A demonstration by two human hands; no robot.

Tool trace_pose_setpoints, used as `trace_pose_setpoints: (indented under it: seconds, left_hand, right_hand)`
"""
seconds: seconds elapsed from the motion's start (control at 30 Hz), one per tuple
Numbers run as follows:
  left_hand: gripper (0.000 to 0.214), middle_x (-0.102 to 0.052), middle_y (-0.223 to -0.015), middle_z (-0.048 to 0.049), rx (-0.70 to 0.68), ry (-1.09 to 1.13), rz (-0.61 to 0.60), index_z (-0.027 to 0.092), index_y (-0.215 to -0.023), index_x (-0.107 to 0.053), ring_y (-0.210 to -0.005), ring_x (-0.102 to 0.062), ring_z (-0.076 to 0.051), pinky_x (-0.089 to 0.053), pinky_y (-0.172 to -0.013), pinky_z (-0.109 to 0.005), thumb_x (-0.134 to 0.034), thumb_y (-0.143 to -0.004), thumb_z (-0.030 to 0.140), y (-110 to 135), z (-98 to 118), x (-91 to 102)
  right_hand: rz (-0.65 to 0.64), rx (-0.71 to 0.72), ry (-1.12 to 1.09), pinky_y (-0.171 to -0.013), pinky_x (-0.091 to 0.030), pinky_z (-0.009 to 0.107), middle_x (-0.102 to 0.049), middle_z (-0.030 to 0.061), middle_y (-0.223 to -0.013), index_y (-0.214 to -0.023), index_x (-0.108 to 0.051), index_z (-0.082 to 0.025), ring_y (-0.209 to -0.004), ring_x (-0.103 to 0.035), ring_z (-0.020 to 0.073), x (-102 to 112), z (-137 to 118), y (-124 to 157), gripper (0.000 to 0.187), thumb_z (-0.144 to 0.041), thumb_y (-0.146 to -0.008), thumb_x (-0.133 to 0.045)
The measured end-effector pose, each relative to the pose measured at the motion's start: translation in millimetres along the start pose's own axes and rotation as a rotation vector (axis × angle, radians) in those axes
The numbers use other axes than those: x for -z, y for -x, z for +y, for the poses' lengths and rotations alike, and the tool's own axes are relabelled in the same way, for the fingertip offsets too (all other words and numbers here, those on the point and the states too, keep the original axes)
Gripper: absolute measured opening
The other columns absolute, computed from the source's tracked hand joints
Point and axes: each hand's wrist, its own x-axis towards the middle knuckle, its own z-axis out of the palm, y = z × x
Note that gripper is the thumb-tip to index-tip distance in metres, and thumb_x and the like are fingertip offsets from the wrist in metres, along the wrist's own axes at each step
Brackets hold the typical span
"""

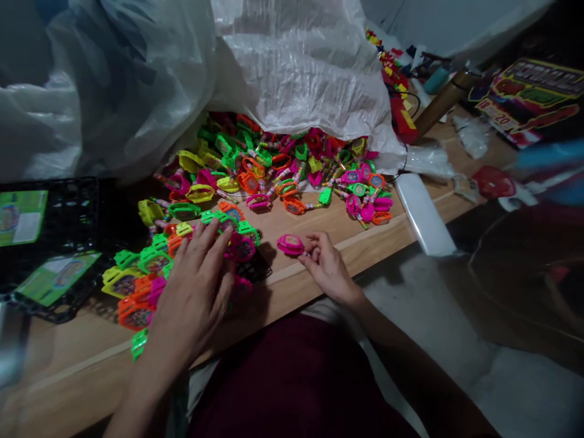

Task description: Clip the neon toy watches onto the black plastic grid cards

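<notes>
Your right hand [326, 264], right of the frame's middle, has its thumb and fingers pinched on the right end of a pink toy watch [290, 244], which sits near the centre of the frame, just over the bench [365, 246]. Your left hand [196, 280], left of centre, is spread, palm down, over the grouped watches [137, 280]; whether its fingertips press on them or hover, you cannot tell from this angle.

For a clean hold, pinch firmly but lightly: the strap end looks slim and may let the case swing or twist. Supporting the case with a second finger would steady it. Let the left hand bear down only gently, since the grouped pieces stand close together and a heavy palm could tip or shift several at once. Mind the black tray edge [262, 267] beside that group, where a loose strap might catch.

The loose heap [274, 164] spreads across the upper middle, below the white sack [301, 67]. Lift pieces from its near edge singly, because the straps look tangled farther in.
</notes>
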Motion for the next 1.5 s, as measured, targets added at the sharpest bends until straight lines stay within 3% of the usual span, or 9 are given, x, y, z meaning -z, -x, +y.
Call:
trace_pose_setpoints:
  seconds: [0.17, 0.33, 0.47, 0.6, 0.77, 0.97, 1.17, 1.3, 1.5]
  left_hand:
    - [0.055, -0.032, -0.167, -0.0177, -0.026, -0.050, -0.014, 0.018, -0.159, -0.031, -0.159, -0.019, -0.036, -0.025, -0.129, -0.062, -0.036, -0.104, 0.028, -1.4, -3.0, -3.5]
    - [0.056, -0.033, -0.167, -0.0167, -0.029, -0.060, -0.005, 0.020, -0.159, -0.030, -0.159, -0.018, -0.036, -0.024, -0.129, -0.062, -0.036, -0.104, 0.028, -0.8, -4.7, -5.8]
    - [0.058, -0.035, -0.167, -0.0136, -0.025, -0.043, -0.029, 0.025, -0.161, -0.025, -0.161, -0.015, -0.033, -0.021, -0.129, -0.063, -0.033, -0.104, 0.030, 0.9, -5.4, -5.8]
    - [0.057, -0.032, -0.168, -0.0118, 0.004, -0.006, -0.043, 0.025, -0.161, -0.025, -0.161, -0.012, -0.030, -0.017, -0.130, -0.060, -0.030, -0.105, 0.034, 1.5, -1.2, -2.4]
    - [0.060, -0.029, -0.170, -0.0143, 0.006, -0.063, -0.039, 0.021, -0.160, -0.031, -0.160, -0.015, -0.035, -0.013, -0.128, -0.065, -0.029, -0.106, 0.048, -5.6, 5.3, -3.6]
    - [0.061, -0.035, -0.167, -0.0141, -0.011, -0.229, -0.059, 0.017, -0.156, -0.042, -0.158, -0.022, -0.039, -0.017, -0.127, -0.065, -0.024, -0.107, 0.048, -13.8, 9.0, -12.5]
    - [0.063, -0.036, -0.167, -0.0133, 0.023, -0.217, -0.039, 0.013, -0.157, -0.038, -0.158, -0.023, -0.034, -0.017, -0.129, -0.059, -0.024, -0.107, 0.049, -13.9, 7.6, -15.3]
    - [0.066, -0.036, -0.167, -0.0130, 0.037, -0.204, -0.031, 0.013, -0.156, -0.040, -0.158, -0.024, -0.033, -0.016, -0.130, -0.057, -0.020, -0.107, 0.051, -14.3, 6.8, -15.5]
    - [0.064, -0.036, -0.167, -0.0125, 0.037, -0.170, -0.049, 0.014, -0.157, -0.038, -0.158, -0.025, -0.030, -0.016, -0.131, -0.055, -0.019, -0.107, 0.050, -14.5, 8.0, -12.4]
  right_hand:
    - [-0.149, 0.064, -0.234, -0.070, -0.045, 0.023, -0.061, -0.0013, -0.089, -0.095, -0.065, -0.020, -0.078, -0.057, 0.0134, -28.0, -25.0, -10.0, 0.018, -0.034, -0.090, -0.076]
    - [-0.263, -0.001, -0.253, -0.065, -0.043, 0.023, -0.063, -0.0034, -0.078, -0.092, -0.062, -0.019, -0.070, -0.057, 0.0133, -55.6, -41.1, -17.0, 0.023, -0.032, -0.085, -0.080]
    - [-0.294, 0.185, -0.127, -0.073, -0.049, 0.025, -0.067, 0.0004, -0.086, -0.089, -0.063, -0.020, -0.077, -0.061, 0.0151, -69.4, -30.9, -19.1, 0.006, -0.015, -0.091, -0.062]
    - [-0.264, 0.416, 0.016, -0.096, -0.053, 0.034, -0.068, 0.0099, -0.108, -0.110, -0.063, -0.016, -0.101, -0.062, 0.0224, -77.9, -23.8, -14.5, 0.040, 0.002, -0.077, -0.049]
    - [-0.333, 0.500, 0.208, -0.107, -0.050, 0.042, -0.066, 0.0142, -0.121, -0.110, -0.066, -0.015, -0.113, -0.059, 0.0278, -89.6, -27.2, -8.6, 0.043, 0.003, -0.072, -0.054]
    - [-0.435, 0.427, 0.032, -0.086, -0.052, 0.028, -0.071, 0.0045, -0.095, -0.100, -0.070, -0.016, -0.090, -0.065, 0.0174, -41.4, -26.8, -41.4, 0.026, 0.000, -0.087, -0.055]
    - [0.006, 0.256, 0.340, -0.096, -0.048, 0.035, -0.067, 0.0124, -0.115, -0.115, -0.071, -0.015, -0.110, -0.061, 0.0234, 29.1, 6.4, -107.7, 0.023, -0.012, -0.099, -0.055]
    - [-0.064, 0.177, 0.458, -0.093, -0.047, 0.039, -0.064, 0.0142, -0.111, -0.113, -0.070, -0.014, -0.107, -0.058, 0.0271, 30.2, 21.3, -107.7, 0.021, -0.014, -0.099, -0.055]
    - [-0.159, 0.177, -0.092, -0.083, -0.049, 0.030, -0.067, 0.0044, -0.099, -0.110, -0.062, -0.019, -0.090, -0.062, 0.0190, -8.5, -5.2, -40.5, 0.018, -0.015, -0.096, -0.052]
